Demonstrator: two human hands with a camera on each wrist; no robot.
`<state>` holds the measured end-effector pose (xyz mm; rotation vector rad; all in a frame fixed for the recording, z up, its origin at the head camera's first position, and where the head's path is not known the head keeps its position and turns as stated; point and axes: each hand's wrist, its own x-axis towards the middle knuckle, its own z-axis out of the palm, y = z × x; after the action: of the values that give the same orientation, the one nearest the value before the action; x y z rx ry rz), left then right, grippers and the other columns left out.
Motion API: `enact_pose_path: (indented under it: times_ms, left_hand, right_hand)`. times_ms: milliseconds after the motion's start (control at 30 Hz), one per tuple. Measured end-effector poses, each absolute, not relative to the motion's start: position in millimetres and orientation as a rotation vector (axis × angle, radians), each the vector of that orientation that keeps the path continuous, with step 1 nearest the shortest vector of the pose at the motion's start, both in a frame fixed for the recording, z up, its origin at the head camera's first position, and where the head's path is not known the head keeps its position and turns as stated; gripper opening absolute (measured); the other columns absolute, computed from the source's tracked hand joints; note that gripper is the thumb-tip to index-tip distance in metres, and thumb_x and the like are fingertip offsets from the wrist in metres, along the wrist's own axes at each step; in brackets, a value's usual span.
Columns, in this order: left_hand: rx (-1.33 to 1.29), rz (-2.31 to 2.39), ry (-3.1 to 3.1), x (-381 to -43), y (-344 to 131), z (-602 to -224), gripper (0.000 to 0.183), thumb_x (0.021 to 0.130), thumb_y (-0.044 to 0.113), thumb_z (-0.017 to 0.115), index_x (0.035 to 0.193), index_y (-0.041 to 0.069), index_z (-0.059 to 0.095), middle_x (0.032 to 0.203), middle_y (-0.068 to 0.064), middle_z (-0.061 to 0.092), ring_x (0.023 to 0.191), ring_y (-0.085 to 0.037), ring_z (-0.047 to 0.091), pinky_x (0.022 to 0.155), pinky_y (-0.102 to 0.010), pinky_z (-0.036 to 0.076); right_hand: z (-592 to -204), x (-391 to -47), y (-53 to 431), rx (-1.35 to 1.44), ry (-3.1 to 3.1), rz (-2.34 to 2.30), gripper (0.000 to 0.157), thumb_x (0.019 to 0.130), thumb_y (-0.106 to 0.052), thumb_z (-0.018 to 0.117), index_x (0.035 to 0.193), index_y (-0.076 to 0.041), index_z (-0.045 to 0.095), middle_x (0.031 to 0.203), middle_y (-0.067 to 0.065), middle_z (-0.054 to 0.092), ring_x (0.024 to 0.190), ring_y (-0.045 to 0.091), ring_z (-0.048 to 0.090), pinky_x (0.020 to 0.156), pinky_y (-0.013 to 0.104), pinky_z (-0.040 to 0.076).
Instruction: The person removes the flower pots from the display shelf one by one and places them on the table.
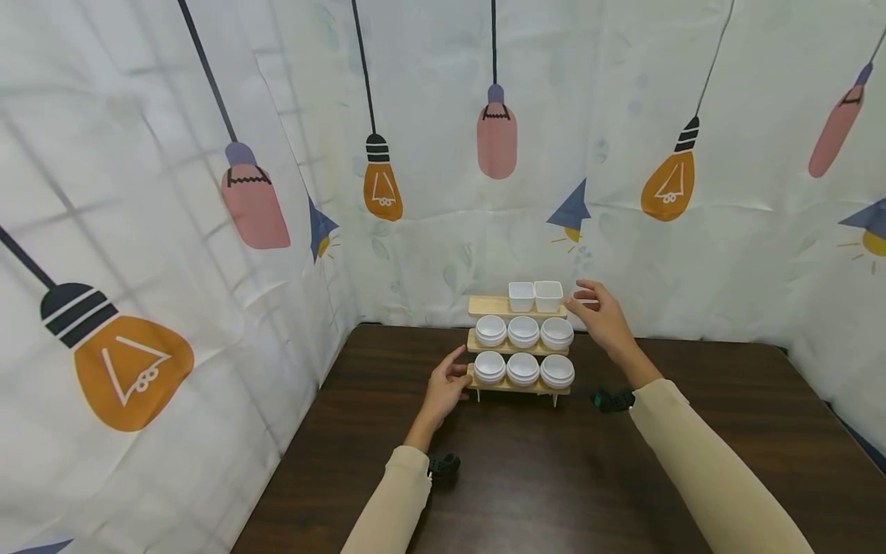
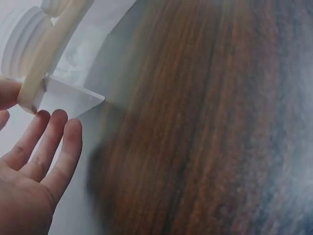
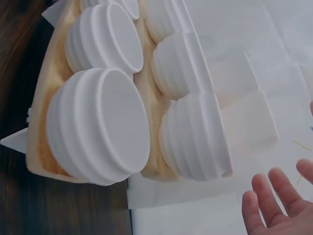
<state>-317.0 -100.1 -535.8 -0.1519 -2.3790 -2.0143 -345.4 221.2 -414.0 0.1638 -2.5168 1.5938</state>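
Observation:
A three-tier wooden stand (image 1: 482,306) with white legs stands on the dark table. Its lower two boards each carry a row of white round ribbed bowls (image 1: 523,369). Two white square cups (image 1: 548,295) sit side by side on the top board, toward its right end. My left hand (image 1: 443,391) is at the left end of the lowest board; in the left wrist view a fingertip (image 2: 9,94) touches the board's end and the other fingers extend below it. Beside the top board's right end, my right hand (image 1: 604,319) holds nothing, its fingers loosely bent.
The dark wooden table (image 1: 540,477) stretches in front of the stand and to both sides. Close behind the stand hangs a pale cloth (image 1: 429,254) printed with lamps, and it continues along the left and right.

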Motion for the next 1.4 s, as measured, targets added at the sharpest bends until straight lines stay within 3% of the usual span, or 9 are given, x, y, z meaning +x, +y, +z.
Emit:
enact_pose_path:
  times_ms: [167,633,967,1267,1400]
  left_hand:
    - [-0.142,-2.054,-2.383,-316,-100,-540,0.065,0.092,0.002,0.063,0.153,0.018,0.049,0.121,-0.024,0.066,0.083,-0.016,0.063,0.068,-0.046,0.064]
    - [-0.223,-2.2,-2.332,-312,-102,-540,0.041,0.099,0.003,0.058,0.14,0.006,0.062,0.111,-0.017,0.072,0.092,-0.012,0.065,0.088,-0.064,0.058]
    - [-0.272,-2.23,-2.337,-300,-105,-522,0.044,0.099,0.008,0.064,0.142,0.004,0.06,0.106,-0.016,0.074,0.095,-0.021,0.071,0.094,-0.059,0.058]
    - [-0.263,-2.282,-2.301,-316,-108,-553,0.048,0.099,0.008,0.066,0.146,0.008,0.057,0.107,-0.015,0.073,0.095,-0.017,0.071,0.096,-0.051,0.059]
    - [-0.26,-2.276,-2.301,-315,-108,-553,0.048,0.099,0.01,0.067,0.146,0.01,0.058,0.111,-0.017,0.074,0.095,-0.016,0.072,0.095,-0.045,0.061]
  right_hand:
    - [-411,-353,216,0.181,-2.5,1.631,0.079,0.099,-0.05,0.064,0.16,-0.011,0.032,0.151,0.025,0.046,0.138,0.045,0.046,0.109,0.06,0.043]
    - [-416,-372,205,0.179,-2.526,1.764,0.087,0.097,-0.038,0.07,0.163,-0.008,0.021,0.161,0.025,0.033,0.144,0.045,0.041,0.111,0.059,0.045]
    - [-421,-380,199,0.154,-2.559,1.726,0.086,0.097,-0.035,0.071,0.163,-0.009,0.023,0.162,0.024,0.031,0.141,0.043,0.04,0.113,0.058,0.042]
    - [-428,-385,194,0.14,-2.561,1.668,0.085,0.096,-0.034,0.072,0.161,-0.006,0.025,0.154,0.021,0.04,0.125,0.034,0.048,0.091,0.034,0.046]
    - [-429,-387,194,0.145,-2.557,1.649,0.083,0.096,-0.032,0.073,0.16,-0.005,0.027,0.152,0.021,0.042,0.121,0.032,0.049,0.086,0.03,0.046]
